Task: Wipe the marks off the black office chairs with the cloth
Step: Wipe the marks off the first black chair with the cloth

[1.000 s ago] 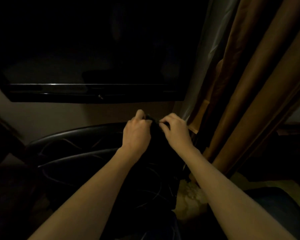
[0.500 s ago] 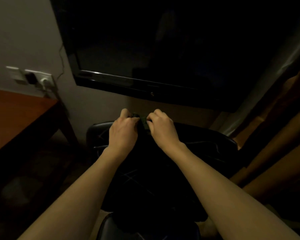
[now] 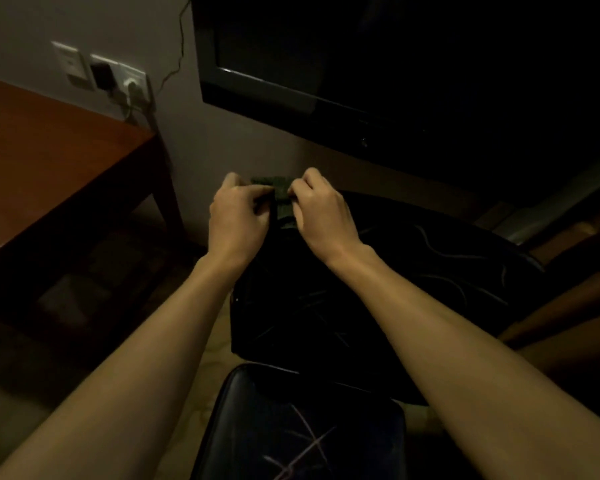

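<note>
A dark green cloth (image 3: pixel 280 192) is stretched between my two hands above the far edge of a black office chair (image 3: pixel 413 271). My left hand (image 3: pixel 238 216) pinches the cloth's left end with curled fingers. My right hand (image 3: pixel 321 211) pinches its right end the same way. Pale scribbled marks run across the chair's black surface (image 3: pixel 444 251). A second black chair (image 3: pixel 302 431) sits nearer to me at the bottom, also streaked with pale marks.
A brown wooden table (image 3: pixel 49 157) stands at the left. Wall sockets with plugs (image 3: pixel 118 77) sit on the wall behind it. A black television (image 3: pixel 378 64) hangs on the wall above the chair. Brown curtains (image 3: pixel 568 306) hang at the right.
The view has swung left, bringing the table and sockets into sight. My hands have kept their grip on the cloth and moved slightly apart, showing more of it.
</note>
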The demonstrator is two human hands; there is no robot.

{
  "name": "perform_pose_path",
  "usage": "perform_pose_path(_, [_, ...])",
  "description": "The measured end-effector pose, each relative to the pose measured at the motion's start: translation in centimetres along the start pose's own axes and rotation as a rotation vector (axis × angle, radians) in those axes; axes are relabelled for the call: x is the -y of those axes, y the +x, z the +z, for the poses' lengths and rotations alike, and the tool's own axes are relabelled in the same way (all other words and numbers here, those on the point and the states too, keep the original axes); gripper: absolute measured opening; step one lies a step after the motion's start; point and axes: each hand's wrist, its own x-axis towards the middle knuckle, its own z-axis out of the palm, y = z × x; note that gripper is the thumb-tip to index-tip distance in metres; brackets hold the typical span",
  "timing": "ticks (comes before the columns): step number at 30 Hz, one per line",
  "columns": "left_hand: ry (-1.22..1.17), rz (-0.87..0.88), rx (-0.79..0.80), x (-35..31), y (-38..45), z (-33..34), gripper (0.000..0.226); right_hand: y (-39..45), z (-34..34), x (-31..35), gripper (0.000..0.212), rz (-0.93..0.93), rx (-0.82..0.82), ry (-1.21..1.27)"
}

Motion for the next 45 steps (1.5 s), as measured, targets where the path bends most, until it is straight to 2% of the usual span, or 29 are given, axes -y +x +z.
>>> perform_pose_path(3, [-0.092,-0.023,-0.054,1.3,-1.9,-1.1,0.028,-2.0,0.6,1.3,0.007,0.018,-0.068,0.118])
perform_pose_path(7, [-0.146,-0.033,-0.052,3.2,-6.1,-1.7,0.028,-6.0,1.1,2.9,0.010,0.036,-0.131,0.254])
perform_pose_path(10, [-0.197,-0.041,-0.079,5.0,-10.2,-1.6,0.021,-10.5,2.1,4.2,0.013,0.043,-0.141,0.329])
perform_pose_path(13, [-0.219,-0.100,-0.036,7.3,-15.2,-0.6,0.016,-16.6,4.8,5.3,0.014,0.075,-0.069,0.384])
perform_pose_path(19, [-0.201,-0.247,0.220,12.5,-24.9,4.2,0.018,-28.4,12.2,6.5,0.017,0.215,0.195,0.386])
perform_pose_path(23, [-0.207,-0.387,0.342,15.4,-28.0,8.0,0.019,-32.6,16.1,6.7,0.019,0.323,0.279,0.375])
perform_pose_path(28, [-0.164,-0.441,0.409,19.1,-29.4,12.4,0.020,-35.1,20.9,6.4,0.020,0.428,0.333,0.352])
perform_pose_path(35, [-0.012,-0.445,0.447,24.4,-27.3,18.3,0.027,-33.2,28.3,4.6,0.020,0.531,0.323,0.351])
perform_pose_path(37, [0.015,-0.428,0.454,25.6,-27.0,19.8,0.029,-33.0,30.5,4.0,0.021,0.548,0.367,0.338])
perform_pose_path(40, [0.048,-0.404,0.486,27.6,-27.3,21.6,0.030,-33.3,33.3,3.5,0.036,0.571,0.485,0.358])
perform_pose_path(42, [0.063,-0.373,0.504,28.7,-27.3,22.3,0.030,-33.4,34.4,3.2,0.041,0.580,0.488,0.357])
perform_pose_path(45, [0.064,-0.326,0.518,29.8,-26.9,23.1,0.028,-33.6,36.0,3.0,0.033,0.564,0.465,0.313])
